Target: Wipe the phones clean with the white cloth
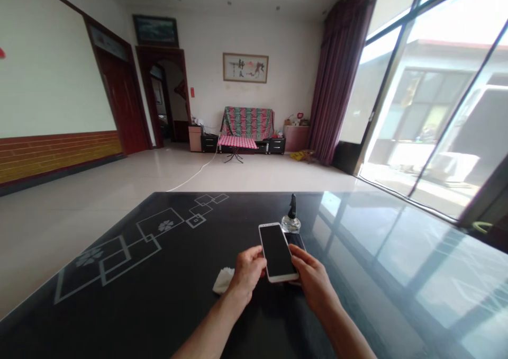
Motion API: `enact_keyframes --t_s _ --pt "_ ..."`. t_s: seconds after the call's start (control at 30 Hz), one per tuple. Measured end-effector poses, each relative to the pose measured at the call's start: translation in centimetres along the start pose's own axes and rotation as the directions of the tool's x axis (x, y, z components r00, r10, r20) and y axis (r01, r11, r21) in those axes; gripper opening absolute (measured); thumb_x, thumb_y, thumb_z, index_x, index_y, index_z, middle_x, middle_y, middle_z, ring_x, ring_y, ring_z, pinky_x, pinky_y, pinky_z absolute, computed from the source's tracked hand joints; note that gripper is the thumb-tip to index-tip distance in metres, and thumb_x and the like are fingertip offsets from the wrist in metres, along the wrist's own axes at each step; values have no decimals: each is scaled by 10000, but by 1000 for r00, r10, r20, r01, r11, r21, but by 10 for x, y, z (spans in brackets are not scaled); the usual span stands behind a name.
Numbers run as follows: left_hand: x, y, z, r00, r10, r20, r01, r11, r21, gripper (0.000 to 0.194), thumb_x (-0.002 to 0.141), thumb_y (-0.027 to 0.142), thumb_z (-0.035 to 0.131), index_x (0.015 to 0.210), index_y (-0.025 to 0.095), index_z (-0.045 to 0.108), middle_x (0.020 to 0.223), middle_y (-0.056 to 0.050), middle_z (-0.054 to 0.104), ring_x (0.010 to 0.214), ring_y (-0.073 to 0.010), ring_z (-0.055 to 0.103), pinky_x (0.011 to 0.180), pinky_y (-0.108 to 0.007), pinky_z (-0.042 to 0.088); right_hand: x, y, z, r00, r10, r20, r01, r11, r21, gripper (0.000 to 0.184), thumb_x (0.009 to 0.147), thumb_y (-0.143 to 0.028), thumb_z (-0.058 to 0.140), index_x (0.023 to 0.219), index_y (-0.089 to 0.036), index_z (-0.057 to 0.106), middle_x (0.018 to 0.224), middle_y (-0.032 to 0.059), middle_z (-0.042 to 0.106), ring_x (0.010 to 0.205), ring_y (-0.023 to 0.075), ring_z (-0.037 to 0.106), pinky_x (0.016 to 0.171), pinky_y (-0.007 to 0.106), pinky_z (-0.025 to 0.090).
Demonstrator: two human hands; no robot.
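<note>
A white-framed smartphone with a dark screen is held above the black table, tilted toward me. My left hand grips its left edge with closed fingers. On the opposite edge, my right hand pinches the phone between thumb and fingers. Behind the phone stands a clear spray bottle with a black trigger head. A dark flat item lies partly hidden under the phone and right hand; I cannot make out what it is. Beside my left hand a folded white cloth rests on the table.
The glossy black table has grey square and flower patterns and reflects the large windows. Across the tiled floor are a small table with a red checked cloth and low cabinets. A white cable runs along the floor.
</note>
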State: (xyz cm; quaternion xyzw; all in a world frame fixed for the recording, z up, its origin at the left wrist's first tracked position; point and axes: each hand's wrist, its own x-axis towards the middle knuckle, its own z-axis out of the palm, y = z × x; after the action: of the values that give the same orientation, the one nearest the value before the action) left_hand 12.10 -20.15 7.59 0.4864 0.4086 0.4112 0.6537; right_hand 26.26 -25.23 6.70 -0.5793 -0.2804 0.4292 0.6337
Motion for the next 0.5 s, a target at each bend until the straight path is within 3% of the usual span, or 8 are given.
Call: enact_keyframes --t_s 0.1,0.2,0.33,0.5 --pt "8 -11 31 998 -10 63 10 1000 -12 327 567 99 546 826 151 740 583 11 628 477 -79 496 447 -172 313 4 -6 -30 991 -108 -77 94 981 -171 570 617 -409 589 1097 -113 675 782 52 730 632 205 657 557 281 509" --pt "17 -23 50 994 -44 97 46 999 -23 324 567 107 549 828 142 737 585 -2 639 472 -86 509 433 -170 314 13 -6 -50 968 -224 -115 173 922 -347 544 639 -429 529 1029 -93 705 849 74 735 735 227 670 630 285 518" --pt "27 -34 59 992 -61 108 62 998 -12 334 558 98 533 821 139 736 555 -2 629 464 -92 518 422 -169 317 23 2 -64 946 -286 -153 179 854 -489 524 660 -414 469 1001 -106 722 914 94 732 839 260 667 717 316 511" --pt "33 -38 61 994 -64 85 61 998 35 250 563 96 529 719 137 720 506 7 600 438 -90 506 415 -170 318 23 4 -63 917 -373 -140 191 720 -667 461 712 -337 429 1004 -136 723 987 113 705 931 266 643 828 333 468"
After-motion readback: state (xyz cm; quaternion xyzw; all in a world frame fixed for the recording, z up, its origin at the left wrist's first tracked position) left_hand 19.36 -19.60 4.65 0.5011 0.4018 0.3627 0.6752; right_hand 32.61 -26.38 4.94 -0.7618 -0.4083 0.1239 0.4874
